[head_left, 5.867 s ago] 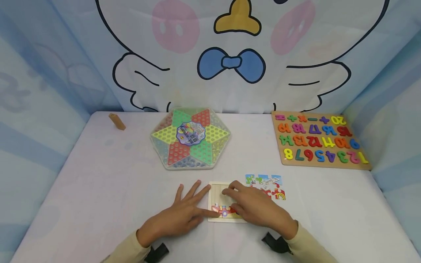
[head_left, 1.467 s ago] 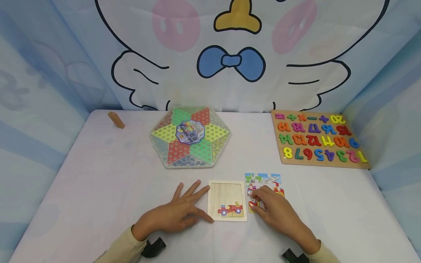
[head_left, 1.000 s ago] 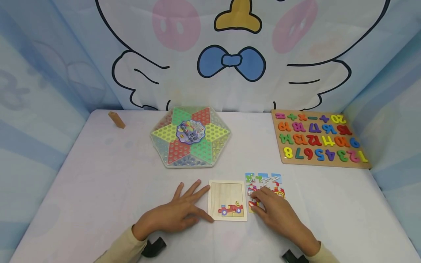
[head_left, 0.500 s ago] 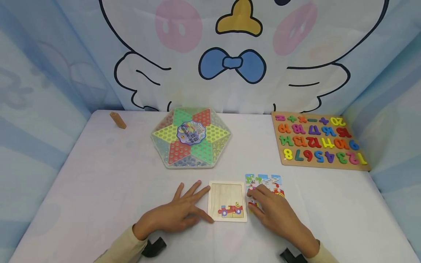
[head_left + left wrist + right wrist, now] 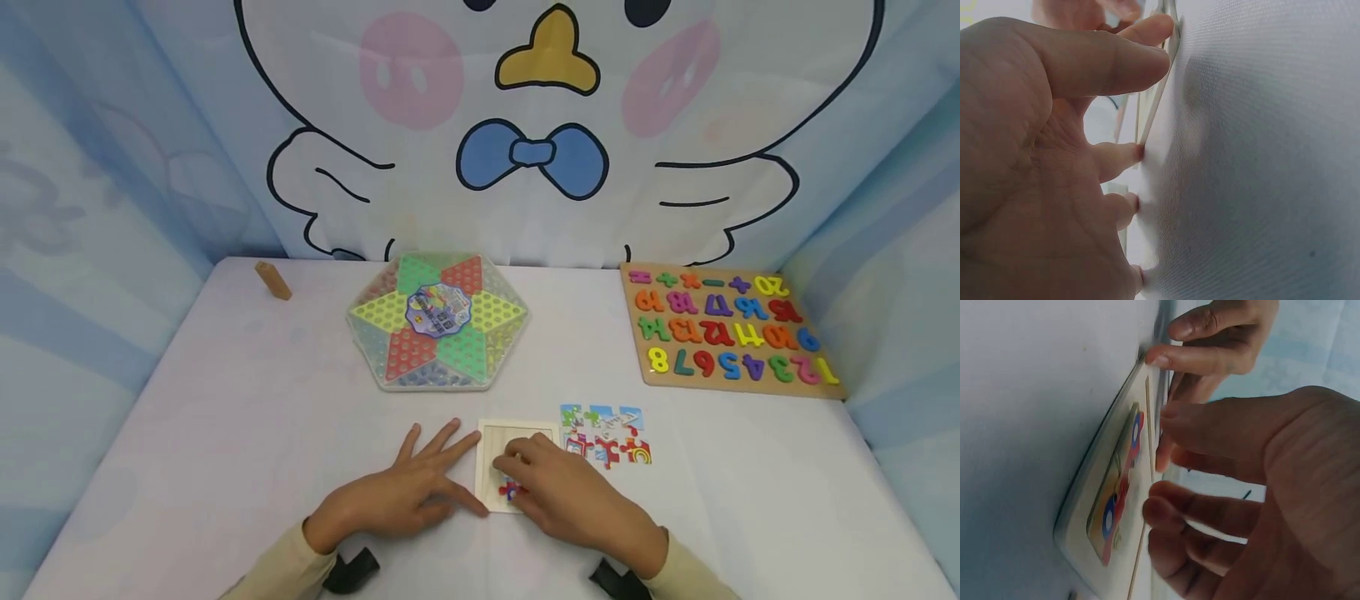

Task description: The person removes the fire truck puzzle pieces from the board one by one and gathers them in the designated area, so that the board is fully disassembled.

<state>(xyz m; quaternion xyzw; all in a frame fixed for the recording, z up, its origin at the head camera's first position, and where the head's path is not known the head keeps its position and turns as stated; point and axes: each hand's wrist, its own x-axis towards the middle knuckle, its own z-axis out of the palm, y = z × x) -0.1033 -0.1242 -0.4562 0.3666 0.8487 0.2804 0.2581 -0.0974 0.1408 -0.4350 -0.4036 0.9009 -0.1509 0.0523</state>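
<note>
A small square wooden puzzle tray (image 5: 482,467) lies on the table, with joined pieces (image 5: 1113,494) showing a red vehicle with blue wheels along its near side. The left hand (image 5: 401,497) lies beside it with spread, straight fingers; its index finger and thumb touch the tray's left edge. Over the tray is the right hand (image 5: 573,493), thumb and fingers drawn together as in a pinch; the puzzle piece it holds is hidden by the fingers. To the right of the tray, several loose puzzle pieces (image 5: 606,435) lie in two rows.
At the back centre lies a hexagonal Chinese checkers box (image 5: 438,333). A wooden number board (image 5: 720,333) lies at the right rear, and a small wooden block (image 5: 273,281) at the left rear. A printed curtain (image 5: 532,217) hangs behind the white table (image 5: 262,417).
The right hand has moved left from the loose pieces to above the tray. The nearest loose piece is gone from its place. The left hand stays at the tray's edge.
</note>
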